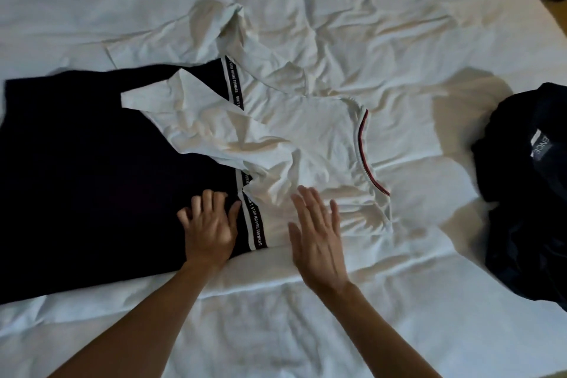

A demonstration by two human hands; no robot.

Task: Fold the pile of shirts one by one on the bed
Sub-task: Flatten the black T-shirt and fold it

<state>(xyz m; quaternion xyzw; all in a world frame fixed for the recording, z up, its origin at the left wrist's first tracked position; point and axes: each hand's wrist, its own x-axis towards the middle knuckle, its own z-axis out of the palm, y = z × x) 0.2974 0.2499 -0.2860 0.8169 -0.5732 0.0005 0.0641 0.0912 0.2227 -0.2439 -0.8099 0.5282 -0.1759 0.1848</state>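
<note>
We have the two-tone cotton shirt [196, 144], white chest and black body split by a lettered band, lying flat across the rumpled white bed [337, 9], its red-trimmed collar well beyond our right fingertips. One white sleeve lies folded over onto the black half, ahead of our left fingers [208, 198]. Our left hand [210, 228] presses the black cloth, fingers slightly spread and bent. Our right hand [317, 235] is over the white part with fingers straight and close together (whether touching, we cannot tell). A heap of dark shirts [527, 193] sits far off to the right of our right fingers.
</note>
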